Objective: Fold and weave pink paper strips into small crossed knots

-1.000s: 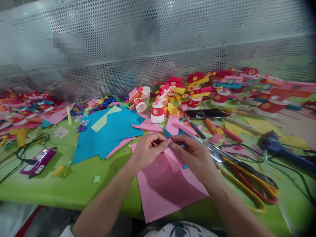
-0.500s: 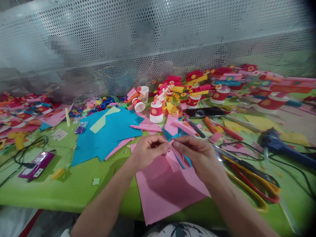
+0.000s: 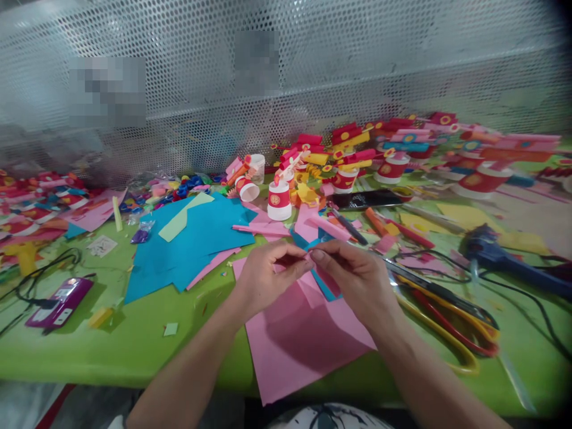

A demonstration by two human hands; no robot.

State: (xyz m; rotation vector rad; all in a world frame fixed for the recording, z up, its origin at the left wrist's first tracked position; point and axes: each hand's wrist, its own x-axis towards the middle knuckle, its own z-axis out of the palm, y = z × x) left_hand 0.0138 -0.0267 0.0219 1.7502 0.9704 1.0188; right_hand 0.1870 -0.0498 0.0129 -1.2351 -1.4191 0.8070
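My left hand [image 3: 267,275] and my right hand [image 3: 357,279] meet fingertip to fingertip above a pink paper sheet [image 3: 308,351]. Both are closed in a pinch on a small pink paper piece [image 3: 308,256], mostly hidden by the fingers. Blue and pink paper strips [image 3: 328,285] lie just behind the fingers. Beyond them stands a white paper cup with a red band [image 3: 279,201], upside down. Scissors with yellow and red handles [image 3: 451,325] rest right of my right hand.
Blue paper sheets [image 3: 201,238] lie to the left, with a purple power strip [image 3: 60,302] and cords. At right are a blue glue gun [image 3: 500,256] and a black phone [image 3: 369,200]. Paper-cup models [image 3: 391,168] line the back before a perforated metal screen [image 3: 313,65].
My fingertips have closed further over the pink paper piece, so less of it shows. The whole view has shifted slightly, moving the table things a little left.
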